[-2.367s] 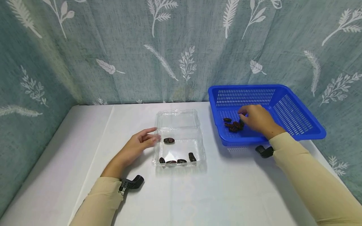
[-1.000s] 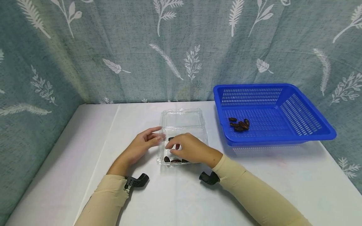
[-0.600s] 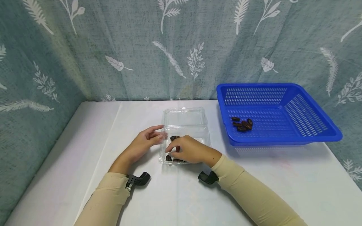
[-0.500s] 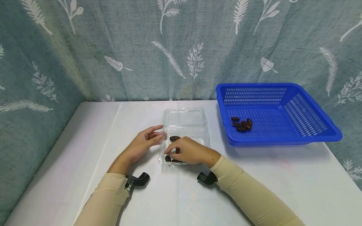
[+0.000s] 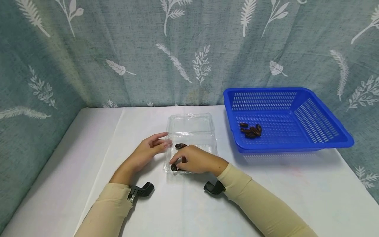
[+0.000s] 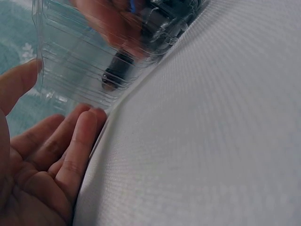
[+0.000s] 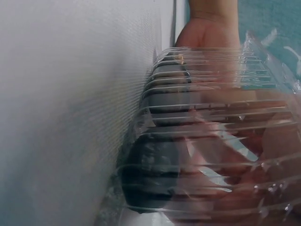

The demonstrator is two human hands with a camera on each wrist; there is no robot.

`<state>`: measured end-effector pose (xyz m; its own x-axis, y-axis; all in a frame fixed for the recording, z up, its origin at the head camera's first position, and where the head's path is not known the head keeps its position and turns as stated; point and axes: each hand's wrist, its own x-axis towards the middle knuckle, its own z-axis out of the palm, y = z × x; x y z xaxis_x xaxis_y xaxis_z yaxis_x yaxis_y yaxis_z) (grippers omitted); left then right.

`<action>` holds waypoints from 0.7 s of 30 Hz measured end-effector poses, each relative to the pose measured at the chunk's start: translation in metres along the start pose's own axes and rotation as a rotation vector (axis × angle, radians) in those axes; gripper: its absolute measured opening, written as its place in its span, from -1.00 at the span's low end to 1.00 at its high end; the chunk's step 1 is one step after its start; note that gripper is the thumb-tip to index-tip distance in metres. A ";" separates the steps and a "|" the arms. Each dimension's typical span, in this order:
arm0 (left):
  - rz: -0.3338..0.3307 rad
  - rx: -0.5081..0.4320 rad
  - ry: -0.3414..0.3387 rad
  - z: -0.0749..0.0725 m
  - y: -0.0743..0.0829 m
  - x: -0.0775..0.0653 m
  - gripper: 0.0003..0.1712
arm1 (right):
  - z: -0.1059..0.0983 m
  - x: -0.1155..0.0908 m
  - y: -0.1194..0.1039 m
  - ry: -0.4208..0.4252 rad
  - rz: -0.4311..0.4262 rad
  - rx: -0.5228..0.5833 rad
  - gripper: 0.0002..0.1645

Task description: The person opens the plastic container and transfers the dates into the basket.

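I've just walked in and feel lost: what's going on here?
A person's left grip touches the side of an open clear box, while the right grip is down inside it, near some dark dates; whether it pinches one is unclear. More dates lie in the blue basket to the right.

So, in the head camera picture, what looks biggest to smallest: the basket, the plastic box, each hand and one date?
1. Basket
2. Plastic box
3. Left hand and right hand: too alike to rank
4. One date
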<state>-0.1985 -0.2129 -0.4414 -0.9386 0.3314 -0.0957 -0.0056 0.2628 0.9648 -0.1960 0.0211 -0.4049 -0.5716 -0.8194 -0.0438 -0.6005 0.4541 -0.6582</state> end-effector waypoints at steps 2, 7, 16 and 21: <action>-0.002 0.006 -0.001 0.000 -0.001 -0.001 -0.32 | 0.000 0.000 -0.001 -0.002 0.003 -0.008 -0.71; -0.001 0.000 0.002 0.000 -0.002 -0.001 -0.33 | 0.001 -0.001 -0.001 0.003 0.010 -0.032 -0.70; -0.004 0.008 0.011 0.001 -0.001 0.001 -0.33 | 0.000 -0.001 -0.002 -0.001 0.017 -0.051 -0.75; -0.005 0.013 0.013 0.002 0.000 0.000 -0.33 | -0.001 -0.001 -0.003 -0.007 0.002 -0.082 -0.81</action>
<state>-0.1982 -0.2113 -0.4414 -0.9428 0.3188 -0.0971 -0.0055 0.2766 0.9610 -0.1939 0.0211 -0.4021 -0.5686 -0.8210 -0.0506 -0.6433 0.4822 -0.5947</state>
